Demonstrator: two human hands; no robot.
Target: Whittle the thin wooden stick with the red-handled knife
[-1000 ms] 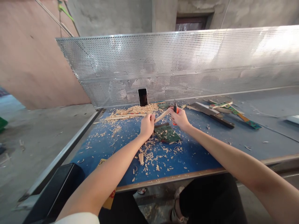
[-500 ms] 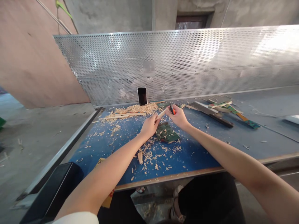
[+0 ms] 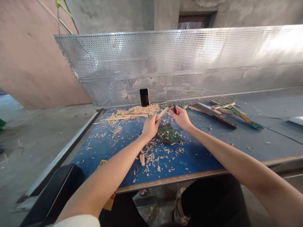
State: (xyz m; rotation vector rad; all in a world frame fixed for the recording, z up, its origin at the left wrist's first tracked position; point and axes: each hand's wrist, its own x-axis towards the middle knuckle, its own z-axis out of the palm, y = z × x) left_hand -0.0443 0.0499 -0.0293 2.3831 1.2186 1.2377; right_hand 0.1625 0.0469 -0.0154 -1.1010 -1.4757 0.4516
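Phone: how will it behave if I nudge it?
The phone would probably tip, since it stands upright on a narrow end. It looks stiff, its smooth dark face perhaps slippery. Shavings at its foot might let it slide.

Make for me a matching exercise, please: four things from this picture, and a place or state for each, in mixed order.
1. Left hand
2. Phone
3. Green sheet
4. Right hand

A. upright before the metal screen
B. holds a black-and-orange tool
C. lies sprinkled with shavings
D. holds a pale stick

Pairs: 1-D; 2-A; 3-C; 4-B
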